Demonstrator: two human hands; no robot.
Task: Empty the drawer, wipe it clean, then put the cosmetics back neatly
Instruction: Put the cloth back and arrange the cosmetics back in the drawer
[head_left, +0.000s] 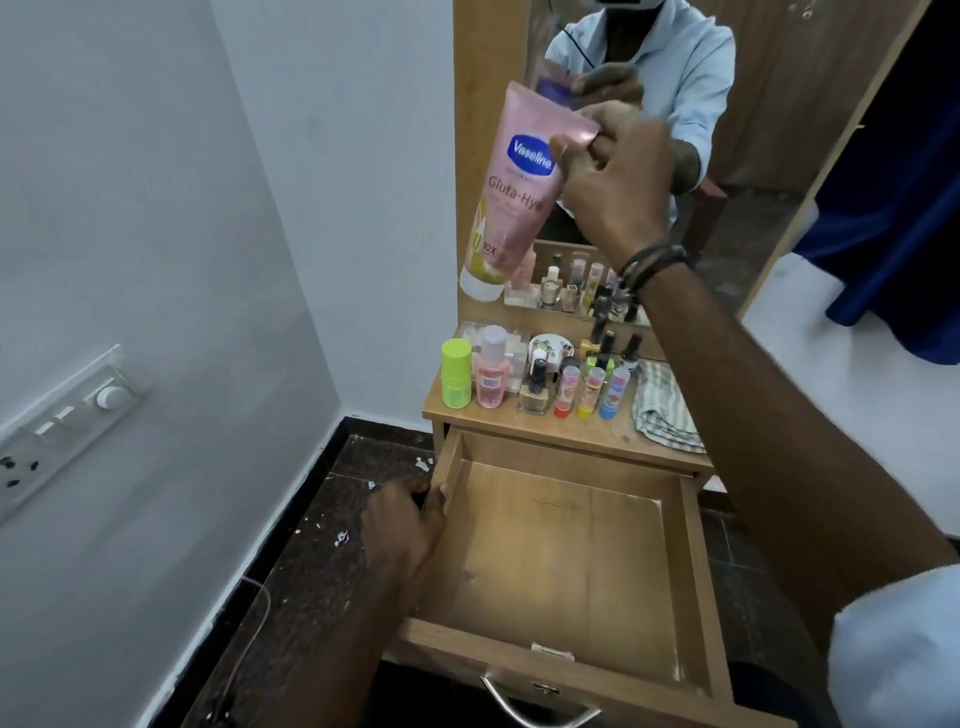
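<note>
Drawer (561, 561) was empty; your right hand (608, 182) pinched the pink tube (514, 192); left hand (402, 525) gripped the drawer's side; restocking remained; wiping unclear.

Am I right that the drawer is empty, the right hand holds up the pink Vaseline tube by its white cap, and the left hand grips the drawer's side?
Not quite: the head view shows the right hand pinching the pink Vaseline tube by its crimped end, white cap hanging down. The drawer is empty and the left hand grips its side.

Nail polish bottles (597, 306) behind wrist: labels unreadable; handle (535, 706) cut off.
</note>
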